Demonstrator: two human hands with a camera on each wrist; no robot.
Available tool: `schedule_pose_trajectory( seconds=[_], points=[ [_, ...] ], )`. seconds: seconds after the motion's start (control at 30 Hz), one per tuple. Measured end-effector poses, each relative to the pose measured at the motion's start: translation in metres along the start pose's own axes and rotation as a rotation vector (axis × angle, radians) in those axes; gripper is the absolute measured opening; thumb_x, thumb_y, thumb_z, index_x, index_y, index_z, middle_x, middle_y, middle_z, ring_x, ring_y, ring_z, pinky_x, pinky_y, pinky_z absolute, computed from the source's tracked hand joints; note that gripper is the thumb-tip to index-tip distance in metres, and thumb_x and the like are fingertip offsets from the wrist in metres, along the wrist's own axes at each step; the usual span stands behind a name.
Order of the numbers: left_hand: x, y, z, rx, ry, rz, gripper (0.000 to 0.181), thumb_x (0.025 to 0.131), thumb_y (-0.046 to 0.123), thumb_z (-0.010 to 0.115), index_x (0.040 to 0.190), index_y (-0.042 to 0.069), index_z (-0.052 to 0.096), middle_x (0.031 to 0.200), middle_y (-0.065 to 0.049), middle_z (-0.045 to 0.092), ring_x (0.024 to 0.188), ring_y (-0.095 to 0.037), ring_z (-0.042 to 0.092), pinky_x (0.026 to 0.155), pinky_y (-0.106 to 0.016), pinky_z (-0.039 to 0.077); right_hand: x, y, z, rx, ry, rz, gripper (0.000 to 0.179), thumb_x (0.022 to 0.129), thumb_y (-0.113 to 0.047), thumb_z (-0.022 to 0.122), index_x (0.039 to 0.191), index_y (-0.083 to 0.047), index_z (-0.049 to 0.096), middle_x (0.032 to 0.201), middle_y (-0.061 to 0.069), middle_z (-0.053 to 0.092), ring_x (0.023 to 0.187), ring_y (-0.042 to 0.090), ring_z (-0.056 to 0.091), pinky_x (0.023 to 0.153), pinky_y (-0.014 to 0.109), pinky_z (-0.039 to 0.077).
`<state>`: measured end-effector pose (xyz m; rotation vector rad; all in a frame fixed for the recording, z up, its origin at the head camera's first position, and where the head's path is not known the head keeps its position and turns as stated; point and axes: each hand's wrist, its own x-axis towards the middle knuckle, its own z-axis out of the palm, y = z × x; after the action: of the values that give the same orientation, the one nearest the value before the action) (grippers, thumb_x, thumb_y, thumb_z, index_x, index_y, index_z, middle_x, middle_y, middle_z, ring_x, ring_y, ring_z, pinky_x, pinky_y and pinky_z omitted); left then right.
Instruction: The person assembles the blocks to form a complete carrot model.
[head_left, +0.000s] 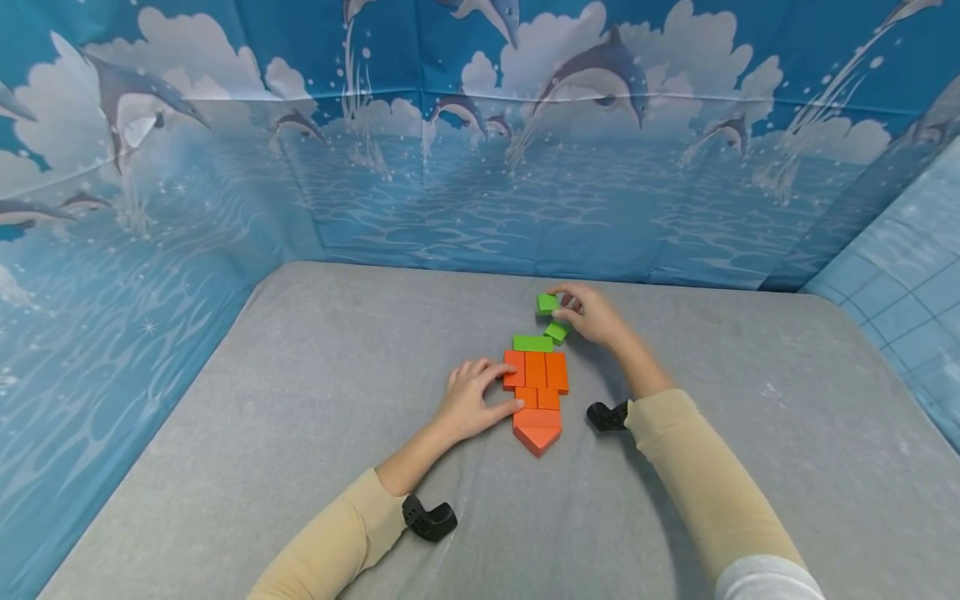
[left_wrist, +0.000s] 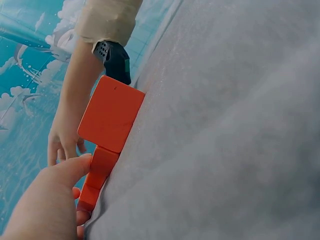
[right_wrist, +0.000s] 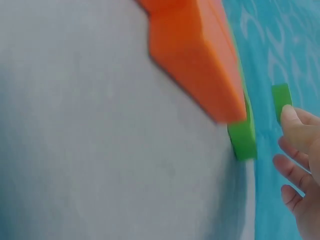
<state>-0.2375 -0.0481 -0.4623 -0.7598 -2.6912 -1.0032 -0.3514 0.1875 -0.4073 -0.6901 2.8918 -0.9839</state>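
Orange blocks lie together on the grey surface: three upright rectangles (head_left: pixel 535 370), two smaller blocks (head_left: pixel 527 397) below, then a flat block and a triangular block (head_left: pixel 537 438) pointing toward me. My left hand (head_left: pixel 467 402) rests against their left side, thumb at the smaller blocks and index finger on the left rectangle. Across the top of the rectangles lies a green block (head_left: pixel 532 343). Beyond it, my right hand (head_left: pixel 591 315) pinches a small green block (right_wrist: pixel 281 100) between thumb and finger, raised off the surface. Beneath that hand, another small green block (head_left: pixel 557 332) sits tilted.
The grey cloth surface (head_left: pixel 345 375) spreads around the blocks. Behind and at the sides hangs a blue curtain (head_left: pixel 450 183) with dolphins. Black wrist devices (head_left: pixel 430 518) are strapped under both tan sleeves (head_left: pixel 708 475).
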Motion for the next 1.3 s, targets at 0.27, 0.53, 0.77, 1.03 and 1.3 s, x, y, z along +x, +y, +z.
schedule_pose_trajectory(
  seconds=[0.27,0.53,0.77,1.03,1.3],
  points=[
    [0.000,0.000,0.000,0.003,-0.004,-0.001,0.050,0.080,0.044,0.066,0.122,0.019,0.057,0.111,-0.002,0.055,0.099,-0.019,0.045,0.090,-0.042,0.029,0.008,-0.017,0.016,-0.017,-0.081,-0.063,0.036,0.090,-0.015,0.059,0.125,-0.009,0.054,0.106,0.017,0.055,0.085,0.027,0.051,0.073,0.042,0.043],
    [0.000,0.000,0.000,0.006,-0.001,0.005,0.049,0.080,0.044,0.065,0.122,0.019,0.057,0.111,-0.002,0.054,0.098,-0.020,0.045,0.091,-0.042,0.029,0.011,-0.025,0.030,-0.092,-0.092,-0.072,0.034,0.089,-0.017,0.060,0.122,-0.010,0.057,0.104,0.015,0.056,0.085,0.027,0.052,0.077,0.044,0.040],
    [0.000,-0.001,0.000,0.008,0.011,0.010,0.049,0.080,0.044,0.065,0.121,0.018,0.057,0.110,-0.002,0.055,0.097,-0.020,0.045,0.090,-0.044,0.029,0.014,-0.025,0.037,-0.127,-0.087,-0.065,0.033,0.089,-0.016,0.060,0.121,-0.012,0.059,0.101,0.013,0.056,0.085,0.026,0.052,0.083,0.049,0.031],
    [0.000,0.000,0.000,0.022,0.016,0.013,0.049,0.080,0.044,0.065,0.121,0.018,0.058,0.109,-0.003,0.055,0.097,-0.020,0.045,0.091,-0.044,0.029,0.018,-0.026,0.040,-0.154,-0.089,-0.034,0.033,0.088,-0.017,0.061,0.121,-0.015,0.060,0.101,0.011,0.056,0.087,0.025,0.051,0.083,0.050,0.028],
    [-0.001,0.003,-0.003,0.011,-0.007,-0.006,0.049,0.080,0.043,0.066,0.121,0.018,0.057,0.112,-0.003,0.055,0.100,-0.020,0.045,0.091,-0.044,0.029,0.019,-0.022,0.039,-0.088,-0.131,0.011,0.032,0.092,-0.018,0.055,0.124,-0.018,0.059,0.102,0.009,0.054,0.085,0.023,0.049,0.081,0.048,0.021]
  ],
)
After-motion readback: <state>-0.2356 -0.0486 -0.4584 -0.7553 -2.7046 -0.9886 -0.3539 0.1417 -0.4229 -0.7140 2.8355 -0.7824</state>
